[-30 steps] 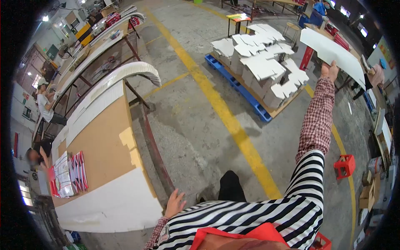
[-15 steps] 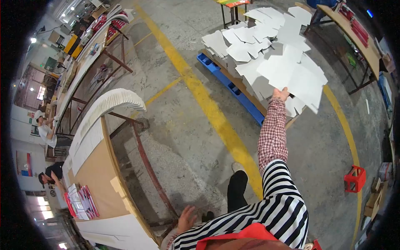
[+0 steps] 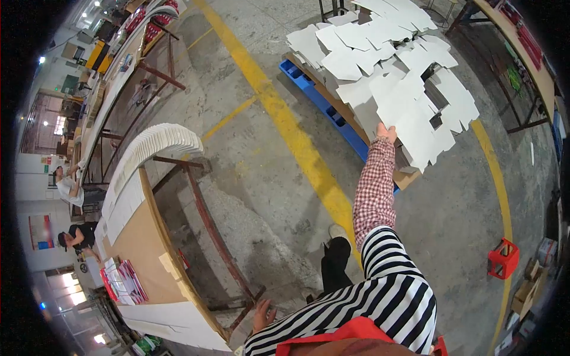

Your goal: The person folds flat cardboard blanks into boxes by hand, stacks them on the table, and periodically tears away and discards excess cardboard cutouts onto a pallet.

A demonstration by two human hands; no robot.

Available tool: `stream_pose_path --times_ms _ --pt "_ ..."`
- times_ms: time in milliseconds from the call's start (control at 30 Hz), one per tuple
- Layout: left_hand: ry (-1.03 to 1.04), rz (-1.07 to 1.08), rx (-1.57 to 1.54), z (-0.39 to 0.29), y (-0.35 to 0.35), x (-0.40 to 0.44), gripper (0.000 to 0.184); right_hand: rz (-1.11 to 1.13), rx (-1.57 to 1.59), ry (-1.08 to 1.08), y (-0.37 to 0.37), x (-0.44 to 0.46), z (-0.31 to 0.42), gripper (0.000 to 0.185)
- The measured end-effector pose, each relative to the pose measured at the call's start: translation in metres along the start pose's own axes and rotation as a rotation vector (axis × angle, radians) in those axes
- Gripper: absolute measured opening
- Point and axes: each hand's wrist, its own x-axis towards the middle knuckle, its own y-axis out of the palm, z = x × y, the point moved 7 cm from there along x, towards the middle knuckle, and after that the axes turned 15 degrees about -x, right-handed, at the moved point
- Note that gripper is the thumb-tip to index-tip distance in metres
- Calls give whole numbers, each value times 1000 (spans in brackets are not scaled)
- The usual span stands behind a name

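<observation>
My right hand (image 3: 387, 132), its arm stretched forward, grips the near edge of a white die-cut cardboard sheet (image 3: 409, 113) with fingers over the edge. That sheet lies on or just over a loose, overlapping pile of similar white cardboard blanks (image 3: 356, 50); I cannot tell whether it is lifted. Under the pile is a blue pallet (image 3: 323, 107) with brown cardboard on top. Low in the view, my left hand (image 3: 263, 315) hangs beside the table corner, fingers apart and slightly bent, holding nothing.
To the left, a brown-topped table (image 3: 157, 270) bears a fanned row of white folded card (image 3: 157, 139) and red-and-white packets (image 3: 124, 282). Two people work farther left. A red stool (image 3: 503, 258) stands on the right. Yellow lines (image 3: 285, 133) mark the concrete floor.
My right hand has shifted slightly left with the sheet's edge. The white blanks around it lie differently, with dark gaps now showing. My left hand has dropped a little lower.
</observation>
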Motion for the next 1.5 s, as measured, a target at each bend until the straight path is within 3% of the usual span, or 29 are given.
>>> stream_pose_path --times_ms 33,100,133,200,233,300,333,367,433,500,567,600,633,667,700,733,800,900,1000,1033,1133,1200,1300,1400,1500 --pt "-28 12 1 -4 2 -2 48 25 -155 -43 2 0 0 39" --pt "-43 13 35 -9 7 -7 50 -53 -929 -130 12 3 11 38" --pt "-117 -39 -104 11 14 -14 49 -103 -1206 -164 22 4 15 39" --pt "-105 -41 -134 30 20 -24 51 -58 -1187 -248 47 15 14 42" --pt "-25 -89 -49 1 14 -32 50 69 -942 -237 56 25 2 44" --pt "-42 -163 -204 19 27 -51 50 453 61 195 71 30 -35 49" --pt "-76 -129 -137 49 44 -56 49 574 278 419 81 23 -54 51" --pt "-145 -38 -116 15 34 -55 50 652 372 605 85 10 -74 54" --pt "16 -101 -85 -1 31 -65 49 745 346 855 83 -32 -127 60" --pt "-97 -105 -186 24 44 -75 51 721 -38 577 58 -152 -163 47" --pt "-183 -128 -212 26 34 -96 51 1456 -156 563 21 -218 -270 30" --pt "-213 -137 -260 37 34 -113 50 1654 -358 725 -22 -293 -292 29" --pt "-235 -147 -298 49 35 -124 49 1500 -669 610 -64 -322 -341 33" --pt "-245 -152 -332 60 34 -138 48 1658 -776 631 -110 -394 -353 38" --pt "-218 -178 -312 70 31 -160 49 1703 -1099 562 -149 -461 -362 42" --pt "-236 -195 -306 93 39 -183 49 1873 -1178 566 -182 -545 -341 38" --pt "-269 -220 -285 149 58 -230 51 2149 -1340 352 -234 -655 -351 36" --pt "-310 -243 -249 212 79 -314 51 2458 -1168 -461 -284 -769 -396 41" --pt "-361 -203 -160 301 115 -368 50 2405 -753 -1356 -303 -885 -432 56" --pt "-472 -136 -103 307 106 -388 49 2387 -740 -1388 -312 -923 -443 62" --pt "-375 -351 -313 339 89 -426 47 2376 -562 -1661 -327 -1041 -471 78" --pt "-245 -510 -404 367 78 -439 44 2355 -519 -1898 -330 -1098 -498 78" --pt "-180 -595 -385 398 38 -451 44 2196 -705 -2263 -311 -1131 -561 68" --pt "-222 -673 -373 444 -1 -463 45 2225 -1364 -2263 -281 -1132 -614 56" --pt "-325 -794 -415 497 -8 -476 45 2136 -1334 -2396 -287 -1135 -613 52"
